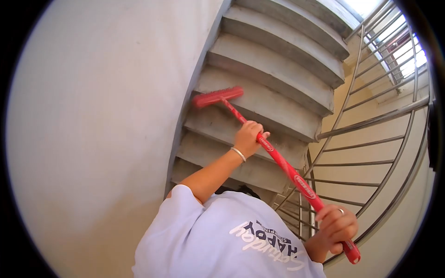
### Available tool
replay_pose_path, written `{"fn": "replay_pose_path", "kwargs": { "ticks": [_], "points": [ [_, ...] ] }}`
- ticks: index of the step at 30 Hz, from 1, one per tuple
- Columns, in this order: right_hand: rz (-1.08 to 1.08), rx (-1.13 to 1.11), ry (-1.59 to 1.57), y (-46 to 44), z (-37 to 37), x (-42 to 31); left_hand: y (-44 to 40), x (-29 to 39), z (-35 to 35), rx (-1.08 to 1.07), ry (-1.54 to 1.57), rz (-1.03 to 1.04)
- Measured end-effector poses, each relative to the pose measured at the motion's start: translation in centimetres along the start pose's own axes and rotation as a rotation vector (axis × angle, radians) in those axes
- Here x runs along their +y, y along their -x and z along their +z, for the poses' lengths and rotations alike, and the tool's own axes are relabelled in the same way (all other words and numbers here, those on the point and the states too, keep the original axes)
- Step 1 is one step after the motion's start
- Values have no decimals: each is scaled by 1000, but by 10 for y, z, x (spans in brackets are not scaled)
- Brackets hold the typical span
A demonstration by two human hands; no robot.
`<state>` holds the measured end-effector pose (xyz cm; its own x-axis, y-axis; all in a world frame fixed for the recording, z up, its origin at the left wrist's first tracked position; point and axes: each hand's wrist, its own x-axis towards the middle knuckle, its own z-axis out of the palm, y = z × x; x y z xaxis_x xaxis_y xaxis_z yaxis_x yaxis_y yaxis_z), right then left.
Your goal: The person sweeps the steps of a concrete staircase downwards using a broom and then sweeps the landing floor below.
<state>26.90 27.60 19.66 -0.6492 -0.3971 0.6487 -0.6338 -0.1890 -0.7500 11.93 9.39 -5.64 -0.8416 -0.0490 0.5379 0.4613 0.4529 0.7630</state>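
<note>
A red broom [283,164] slants across the view, its long handle running from lower right up to a wide head [218,96] at upper left. The head is over a concrete step, close to the wall, and its left end is slightly blurred. My left hand [249,139], with a pale bracelet at the wrist, is closed round the upper part of the handle nearer the head. Lower down, my right hand [337,228], wearing a ring, grips the handle near its end, which sticks out below the fist.
Concrete stairs [273,65] rise ahead, with more steps below my left arm. A pale wall [102,106] borders them on the left. Metal railings [371,143] curve along the right side. Bright windows [408,55] show at upper right.
</note>
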Motion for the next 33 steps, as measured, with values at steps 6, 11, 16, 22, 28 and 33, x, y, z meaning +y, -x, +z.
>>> {"fn": "replay_pose_path", "kwargs": {
  "ticks": [6,11,16,22,28,33],
  "points": [
    [-4,267,79,35,-6,-5,-29,3,15,39,-32,87],
    [191,594,85,66,-5,38,-10,-57,75,-129,-40,76],
    [220,932,46,133,-42,-12,41,3,146,-368,-14,142],
    [96,1028,136,190,-64,-110,63,114,181,-807,11,245],
    [-78,1062,25,230,-100,-112,40,128,181,-644,-47,265],
    [73,1139,-272,215,-137,24,-7,27,177,-617,-374,209]
  ]
}}
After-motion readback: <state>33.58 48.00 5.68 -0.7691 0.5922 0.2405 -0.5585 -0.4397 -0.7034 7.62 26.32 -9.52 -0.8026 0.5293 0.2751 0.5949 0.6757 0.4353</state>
